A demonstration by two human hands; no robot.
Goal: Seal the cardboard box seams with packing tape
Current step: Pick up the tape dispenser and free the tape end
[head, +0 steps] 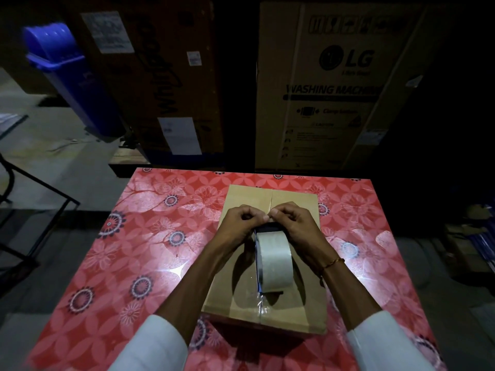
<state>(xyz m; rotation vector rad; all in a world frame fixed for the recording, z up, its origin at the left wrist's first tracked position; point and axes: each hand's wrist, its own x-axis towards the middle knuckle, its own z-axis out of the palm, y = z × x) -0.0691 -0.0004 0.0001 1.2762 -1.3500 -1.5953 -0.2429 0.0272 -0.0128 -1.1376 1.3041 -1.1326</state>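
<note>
A closed brown cardboard box (292, 311) lies on a red floral table (139, 253), its centre seam running away from me. A packing tape roll (274, 259) in a dark blue dispenser stands on the box lid over the seam. A short strip of clear tape sticks to the seam near the box's front edge. My left hand (239, 223) and my right hand (293, 226) meet above the far end of the roll, fingertips pinched together at the tape's edge. Both fists are curled; the dispenser's front is hidden under them.
Behind the table stand two tall cartons, one a washing-machine box (334, 84), the other with white labels (160, 76). A blue swing-lid bin (75, 79) stands at the back left. A black metal frame (40, 204) is on the floor to the left.
</note>
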